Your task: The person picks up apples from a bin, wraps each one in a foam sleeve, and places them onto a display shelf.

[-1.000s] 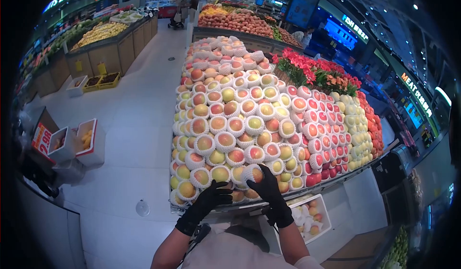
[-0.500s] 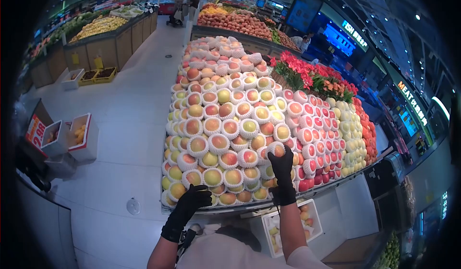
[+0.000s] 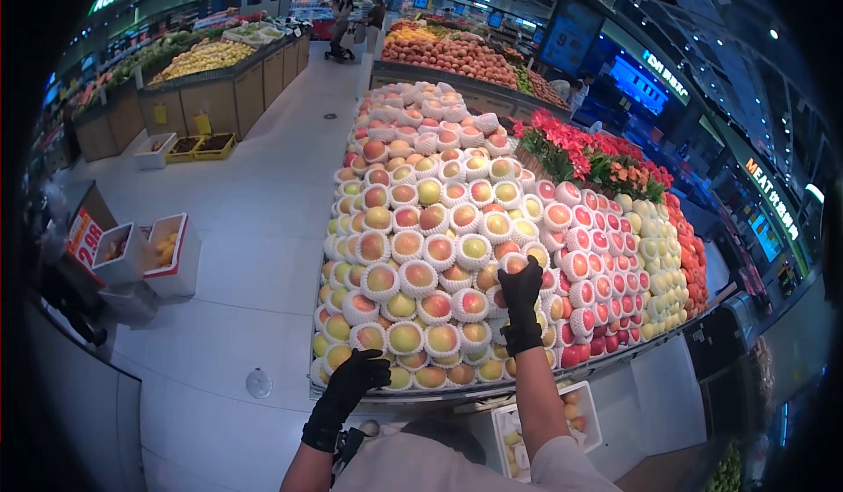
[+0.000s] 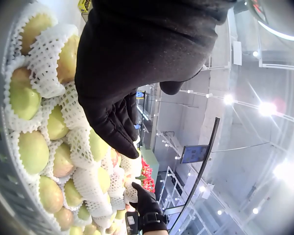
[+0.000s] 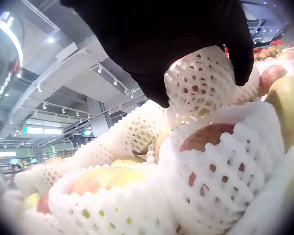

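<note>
My gloved right hand point(image 3: 521, 294) holds a mango in a white foam net, low over the sloping mango pile near its right side. In the right wrist view, thumb and fingers curl round this netted mango point(image 5: 201, 81), right above other netted mangoes point(image 5: 225, 171). The glove hides its top. My gloved left hand point(image 3: 353, 382) hovers at the front left edge of the display, with nothing in it. In the left wrist view its fingers point(image 4: 120, 127) hang loosely bent beside several green and reddish mangoes point(image 4: 33, 152).
Red fruit point(image 3: 582, 294) in nets adjoins the mangoes on the right, with red flowers point(image 3: 571, 145) behind. Below the front edge stands a white foam box point(image 3: 590, 404) of fruit. White boxes point(image 3: 180, 268) sit across the aisle. People point(image 3: 344, 26) stand far back.
My right hand has carried the netted mango from the front edge farther up and to the right on the pile. My left hand has drawn away to the left.
</note>
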The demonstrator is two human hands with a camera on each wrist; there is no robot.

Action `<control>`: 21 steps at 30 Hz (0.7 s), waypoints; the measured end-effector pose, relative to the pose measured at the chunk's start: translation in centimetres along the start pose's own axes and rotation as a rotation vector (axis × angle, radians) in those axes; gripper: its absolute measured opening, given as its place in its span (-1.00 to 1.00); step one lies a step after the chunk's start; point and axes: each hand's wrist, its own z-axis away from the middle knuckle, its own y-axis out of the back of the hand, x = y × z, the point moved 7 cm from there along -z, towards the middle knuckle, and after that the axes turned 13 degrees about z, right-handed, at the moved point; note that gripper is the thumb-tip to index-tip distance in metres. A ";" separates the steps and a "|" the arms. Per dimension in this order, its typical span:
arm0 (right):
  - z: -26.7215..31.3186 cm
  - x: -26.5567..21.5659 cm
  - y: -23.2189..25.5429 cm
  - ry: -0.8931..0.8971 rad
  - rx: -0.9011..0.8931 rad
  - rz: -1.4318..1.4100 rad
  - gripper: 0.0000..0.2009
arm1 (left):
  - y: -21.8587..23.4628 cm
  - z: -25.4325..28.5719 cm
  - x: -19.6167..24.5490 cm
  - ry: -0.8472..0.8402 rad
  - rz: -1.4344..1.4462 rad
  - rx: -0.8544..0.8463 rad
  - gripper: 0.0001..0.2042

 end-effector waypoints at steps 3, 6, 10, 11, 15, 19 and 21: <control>0.1 -0.8 0.5 0.032 0.038 0.091 -0.20 | -0.1 0.0 0.0 -0.020 -0.031 -0.021 -0.67; 0.7 -1.0 0.0 -0.005 -0.102 0.087 -0.18 | -0.1 0.0 0.0 -0.021 -0.039 -0.024 -0.67; 1.4 -0.3 -0.6 0.092 -0.064 0.003 -0.12 | 0.6 -0.6 -0.9 0.030 0.000 -0.024 -0.67; 1.7 -0.1 -0.5 0.100 -0.042 -0.021 -0.12 | 0.8 -0.8 -1.1 0.044 0.018 -0.024 -0.67; 1.5 0.7 -0.8 0.073 -0.005 -0.110 -0.14 | 0.8 -0.9 -1.4 0.075 0.057 -0.021 -0.67; 0.8 1.0 0.3 -0.003 -0.007 -0.112 -0.18 | 1.2 -1.0 -1.4 0.077 0.073 -0.033 -0.66; 0.6 0.7 0.9 0.034 0.029 -0.063 -0.18 | 1.3 -0.8 -1.2 0.058 0.045 -0.042 -0.66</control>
